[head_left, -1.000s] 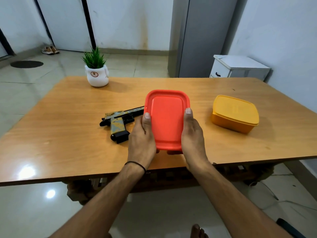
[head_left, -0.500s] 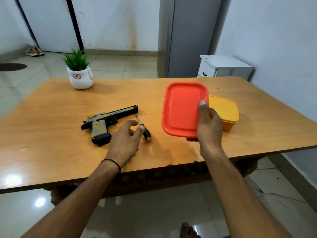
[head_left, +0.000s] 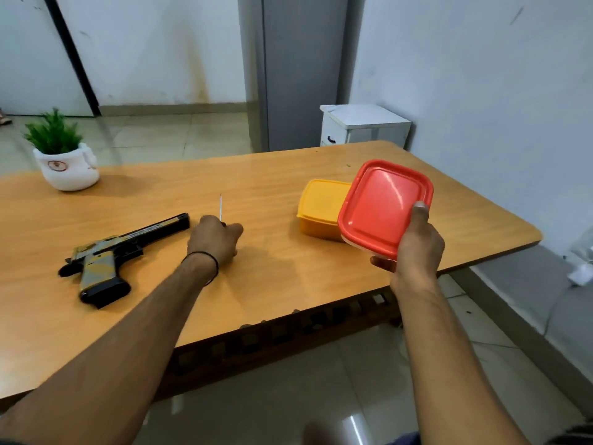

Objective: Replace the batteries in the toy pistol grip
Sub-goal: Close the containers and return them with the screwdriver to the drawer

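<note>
Both hands split: left hand (head_left: 215,239) has closed round the screwdriver (head_left: 220,207), right hand (head_left: 417,248) grips the red box (head_left: 382,203), carried right; unscrewing likely next.

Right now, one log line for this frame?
left hand: grips screwdriver | right hand: holds red-lidded box, tilted | toy pistol: on table, untouched | yellow box: on table, lidded

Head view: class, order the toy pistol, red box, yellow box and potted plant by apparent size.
1. Red box, though held nearer the camera.
2. Toy pistol: longer but slimmer, close call.
3. Potted plant and yellow box: unsure, the box is partly hidden.
</note>
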